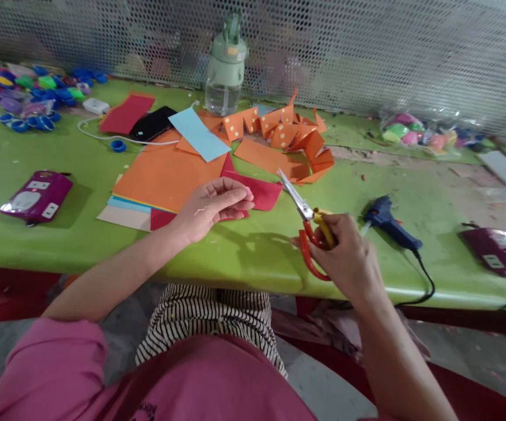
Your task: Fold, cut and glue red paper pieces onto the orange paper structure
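My left hand (220, 204) is closed in a pinch on a small pink piece (248, 193) at its fingertips; what the piece is made of is too small to tell. Beneath that hand lies a stack of coloured sheets, an orange sheet (160, 175) on top and red paper (259, 190) to its right. In my right hand (351, 251) is a pair of scissors (299, 202) with one red and one yellow handle. Its blades point up and away from me, nearly together, with no paper between them. A light blue paper strip (200, 133) rests beyond the stack.
Folded orange strips with pale dots (279, 126) lie behind, near a water bottle (226, 73). A blue glue gun (391, 225) is at right. Purple power sockets (37, 196) stand left, with a black phone (152, 124) farther back. Colourful plastic pieces (37, 93) pile up at the far left.
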Demonstrator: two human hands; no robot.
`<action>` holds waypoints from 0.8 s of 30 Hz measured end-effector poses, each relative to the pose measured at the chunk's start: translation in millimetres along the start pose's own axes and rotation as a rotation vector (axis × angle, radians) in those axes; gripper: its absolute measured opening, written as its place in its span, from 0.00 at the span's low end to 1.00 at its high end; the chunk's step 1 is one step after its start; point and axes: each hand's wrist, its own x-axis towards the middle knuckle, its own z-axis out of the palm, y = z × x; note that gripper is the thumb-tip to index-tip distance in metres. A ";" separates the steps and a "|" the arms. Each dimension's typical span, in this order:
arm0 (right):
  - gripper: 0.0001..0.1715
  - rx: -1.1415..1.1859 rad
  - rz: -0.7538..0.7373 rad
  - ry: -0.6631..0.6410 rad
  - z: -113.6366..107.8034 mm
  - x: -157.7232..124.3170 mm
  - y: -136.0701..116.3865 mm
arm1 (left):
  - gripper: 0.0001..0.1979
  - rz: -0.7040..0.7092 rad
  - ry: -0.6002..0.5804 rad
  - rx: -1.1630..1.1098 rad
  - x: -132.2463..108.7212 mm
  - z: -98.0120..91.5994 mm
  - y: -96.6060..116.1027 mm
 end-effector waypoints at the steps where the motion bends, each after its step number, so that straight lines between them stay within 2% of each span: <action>1: 0.28 -0.058 0.030 0.012 -4.5 3.9 6.9 | 0.13 -0.022 0.017 0.001 0.8 -0.2 0.5; 4: 0.25 -0.208 0.145 0.047 -16.7 16.1 26.2 | 0.11 -0.074 0.051 0.031 2.1 -1.2 1.0; 8: 0.23 -0.290 0.262 0.097 -24.5 35.4 49.6 | 0.10 -0.151 0.031 0.069 2.5 -5.0 -1.9; 11: 0.28 -0.279 0.271 0.094 -21.1 51.4 67.0 | 0.11 -0.188 0.009 0.111 3.0 -9.1 -5.2; 15: 0.26 -0.234 0.226 0.087 -14.0 65.5 82.4 | 0.09 -0.223 0.024 0.210 4.8 -11.1 -7.9; 18: 0.23 -0.208 0.163 0.148 -13.0 66.1 79.8 | 0.08 -0.274 0.043 0.254 7.3 -9.2 -8.8; 21: 0.13 -0.156 0.040 0.180 -9.8 58.4 60.0 | 0.08 -0.321 0.010 0.293 11.0 -5.1 -10.1; 23: 0.11 -0.065 -0.052 0.100 -2.6 51.3 39.0 | 0.09 -0.320 -0.019 0.316 14.3 0.1 -11.8; 24: 0.12 0.082 -0.101 -0.046 2.3 48.1 27.9 | 0.09 -0.311 -0.028 0.329 16.0 4.0 -12.7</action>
